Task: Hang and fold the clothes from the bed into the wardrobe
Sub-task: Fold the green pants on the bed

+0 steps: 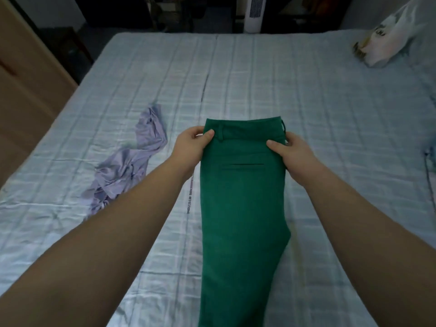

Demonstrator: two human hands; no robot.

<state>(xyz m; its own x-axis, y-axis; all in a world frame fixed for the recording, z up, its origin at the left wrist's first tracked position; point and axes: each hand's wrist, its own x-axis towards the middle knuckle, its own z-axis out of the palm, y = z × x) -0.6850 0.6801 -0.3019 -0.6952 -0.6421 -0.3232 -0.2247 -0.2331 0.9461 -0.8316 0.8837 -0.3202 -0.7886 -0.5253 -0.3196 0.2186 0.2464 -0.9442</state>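
Now left hand (188, 145), right hand (289, 153) pinch green trousers (243, 197) waistband between them.

Green cloth trousers (243, 197): matt, dense, smooth weave; stitched welt pocket. Pale blue checked bed sheet (306, 90): thin cloth, faint sheen, fine creases. Crumpled lilac cloth garment (132, 161): light, softly lustrous, heavily wrinkled. Light brown wooden wardrobe panel (26, 74): matt, smooth. White plastic bag (387, 41): glossy, translucent, crinkled. White plastic tower fan (253, 15): smooth, semi-gloss.
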